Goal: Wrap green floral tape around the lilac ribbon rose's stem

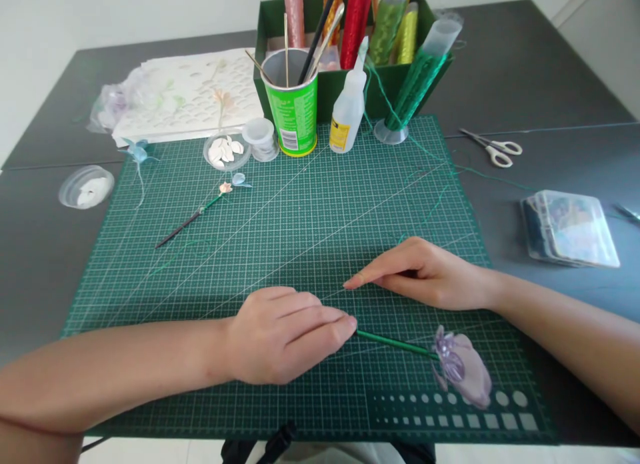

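Note:
My left hand (293, 334) is closed, its thumb and fingers pinching the green wrapped stem of a pale purple artificial flower (465, 369). The stem runs to the right from my fingertips, and the petals lie low over the printed shapes of the green cutting mat (280, 231). My right hand (425, 274) is just above and to the right of the left one. Its index finger points left and the other fingers are curled under, partly hidden. Whether those fingers hold a thread, I cannot tell.
At the back stand a green can (295, 117) of tools, a glue bottle (349, 111), a green thread spool (417, 77) and a box (330, 101) of coloured spools. Scissors (495, 147) and plastic cases (575, 227) lie right; a small flower stem (200, 211) and petal dishes (227, 151) left.

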`<state>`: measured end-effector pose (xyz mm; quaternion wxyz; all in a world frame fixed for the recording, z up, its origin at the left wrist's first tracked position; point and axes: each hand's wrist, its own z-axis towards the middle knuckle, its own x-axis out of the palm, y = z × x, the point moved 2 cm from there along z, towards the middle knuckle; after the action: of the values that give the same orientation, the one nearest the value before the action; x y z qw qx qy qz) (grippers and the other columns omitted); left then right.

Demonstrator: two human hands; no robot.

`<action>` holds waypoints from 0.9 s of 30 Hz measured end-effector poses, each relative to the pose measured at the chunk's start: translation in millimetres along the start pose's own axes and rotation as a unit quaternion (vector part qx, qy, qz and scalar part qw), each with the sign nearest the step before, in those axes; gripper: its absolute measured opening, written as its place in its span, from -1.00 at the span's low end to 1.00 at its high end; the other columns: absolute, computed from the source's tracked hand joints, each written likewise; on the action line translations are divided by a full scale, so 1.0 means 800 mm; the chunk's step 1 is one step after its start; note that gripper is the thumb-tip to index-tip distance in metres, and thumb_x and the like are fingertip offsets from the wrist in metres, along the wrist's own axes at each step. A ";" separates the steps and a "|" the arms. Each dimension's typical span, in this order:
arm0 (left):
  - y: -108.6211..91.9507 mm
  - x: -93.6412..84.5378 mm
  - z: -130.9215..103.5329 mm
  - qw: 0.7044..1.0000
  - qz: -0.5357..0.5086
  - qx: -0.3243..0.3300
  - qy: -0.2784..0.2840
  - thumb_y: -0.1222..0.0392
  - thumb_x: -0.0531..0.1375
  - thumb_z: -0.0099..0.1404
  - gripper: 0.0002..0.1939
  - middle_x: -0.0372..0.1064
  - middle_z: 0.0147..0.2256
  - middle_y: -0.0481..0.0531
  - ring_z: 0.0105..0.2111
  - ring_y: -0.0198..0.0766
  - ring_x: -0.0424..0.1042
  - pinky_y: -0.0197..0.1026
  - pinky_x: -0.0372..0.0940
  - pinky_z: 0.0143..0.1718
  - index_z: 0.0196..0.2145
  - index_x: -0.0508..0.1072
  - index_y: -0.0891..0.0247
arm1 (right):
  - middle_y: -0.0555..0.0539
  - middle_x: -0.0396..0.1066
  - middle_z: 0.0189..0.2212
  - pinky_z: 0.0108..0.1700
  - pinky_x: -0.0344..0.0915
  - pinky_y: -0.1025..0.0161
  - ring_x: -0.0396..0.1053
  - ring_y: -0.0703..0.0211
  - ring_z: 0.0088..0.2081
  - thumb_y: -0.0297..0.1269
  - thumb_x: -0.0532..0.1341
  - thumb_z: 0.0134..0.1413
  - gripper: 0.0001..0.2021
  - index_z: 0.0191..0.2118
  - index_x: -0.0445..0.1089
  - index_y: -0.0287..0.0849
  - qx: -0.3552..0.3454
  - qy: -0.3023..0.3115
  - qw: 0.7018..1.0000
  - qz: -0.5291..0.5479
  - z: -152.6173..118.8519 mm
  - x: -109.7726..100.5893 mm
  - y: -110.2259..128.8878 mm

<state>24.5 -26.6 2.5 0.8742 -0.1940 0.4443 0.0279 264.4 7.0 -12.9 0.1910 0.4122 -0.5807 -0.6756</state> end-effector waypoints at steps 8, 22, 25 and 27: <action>0.009 0.008 -0.005 0.997 -0.060 -0.035 0.017 0.35 0.09 0.55 -0.92 0.65 -0.22 -0.03 -0.34 -0.38 0.63 -0.37 0.42 -0.42 -0.10 0.38 0.33 | -0.06 0.64 -0.07 -0.16 0.44 0.39 0.61 0.25 -0.13 -0.41 0.12 0.40 -0.69 0.08 0.57 -0.20 0.014 0.000 1.000 0.009 0.000 0.000 -0.001; 0.009 0.004 0.005 0.995 -0.045 -0.085 -0.034 0.29 0.12 0.52 -0.90 0.59 -0.34 -0.05 -0.42 -0.33 0.53 -0.27 0.36 -0.41 -0.18 0.43 0.28 | -0.05 0.64 -0.22 -0.38 0.29 0.33 0.51 0.26 -0.36 -0.30 0.11 0.41 -0.67 0.09 0.58 -0.14 0.072 0.007 0.997 -0.005 -0.001 0.001 -0.004; 0.009 0.004 0.005 0.995 -0.035 -0.088 -0.036 0.26 0.15 0.52 -0.92 0.60 -0.33 -0.06 -0.37 -0.33 0.56 -0.26 0.39 -0.34 -0.18 0.44 0.26 | -0.06 0.64 -0.27 -0.41 0.28 0.34 0.50 0.25 -0.37 -0.29 0.14 0.40 -0.68 0.08 0.59 -0.15 0.071 0.003 0.997 -0.001 -0.001 0.001 -0.005; 0.009 0.004 0.006 0.995 -0.026 -0.091 -0.035 0.25 0.17 0.52 -0.91 0.60 -0.32 -0.07 -0.34 -0.33 0.57 -0.26 0.39 -0.31 -0.19 0.44 0.24 | -0.07 0.65 -0.22 -0.36 0.33 0.34 0.54 0.24 -0.32 -0.31 0.15 0.38 -0.69 0.07 0.59 -0.15 0.061 -0.001 0.998 0.000 -0.001 0.000 -0.004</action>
<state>28.5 -18.6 -0.1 0.8686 -0.2828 0.4035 0.0523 265.8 7.2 -16.2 0.1654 0.4225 -0.6211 -0.6390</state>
